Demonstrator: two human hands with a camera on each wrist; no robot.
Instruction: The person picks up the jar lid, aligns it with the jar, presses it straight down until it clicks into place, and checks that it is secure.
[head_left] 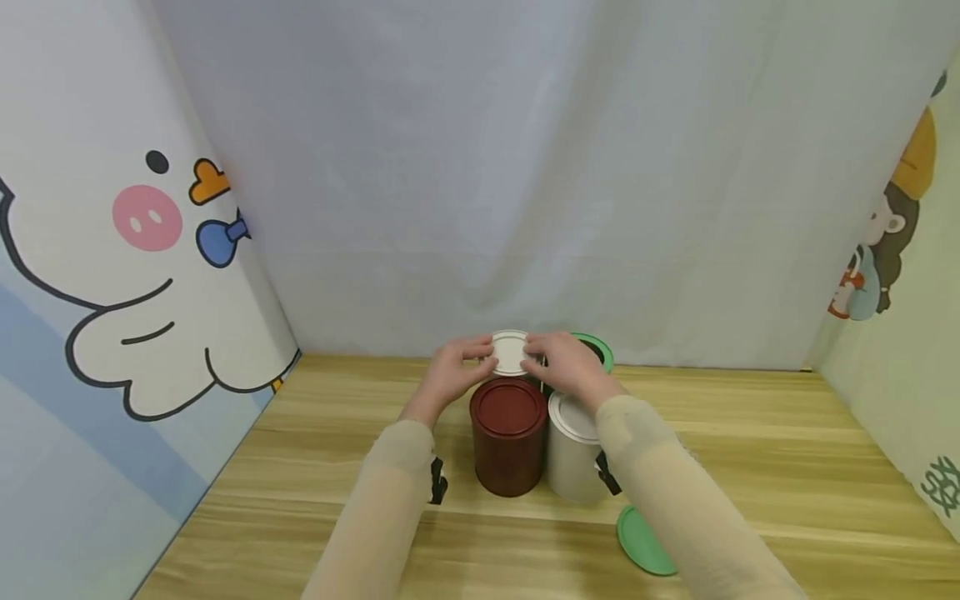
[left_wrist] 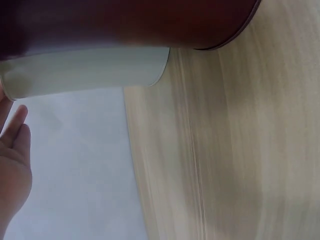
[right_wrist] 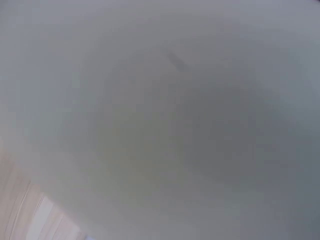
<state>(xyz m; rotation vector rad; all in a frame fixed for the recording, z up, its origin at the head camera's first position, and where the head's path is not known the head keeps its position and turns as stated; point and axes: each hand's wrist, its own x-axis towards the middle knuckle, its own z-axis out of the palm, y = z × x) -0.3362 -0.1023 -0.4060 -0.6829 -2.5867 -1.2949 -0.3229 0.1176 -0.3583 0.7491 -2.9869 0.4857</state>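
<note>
A pale, white-lidded can stands at the back of a group of cans, its round white lid facing up. My left hand reaches in from the left, thumb and fingers extended to the lid's edge. From the other side my right hand sets its fingertips and thumb on the opposite edge. A dark red can with a matching lid stands right in front. Under the right wrist is a second white can, lidded too. The right wrist view is filled by a blurred pale surface.
Behind the right hand is a green-rimmed can with a dark opening. A green lid lies on the wooden table near the right forearm. A pale curtain hangs close behind the cans. Printed panels stand at both sides.
</note>
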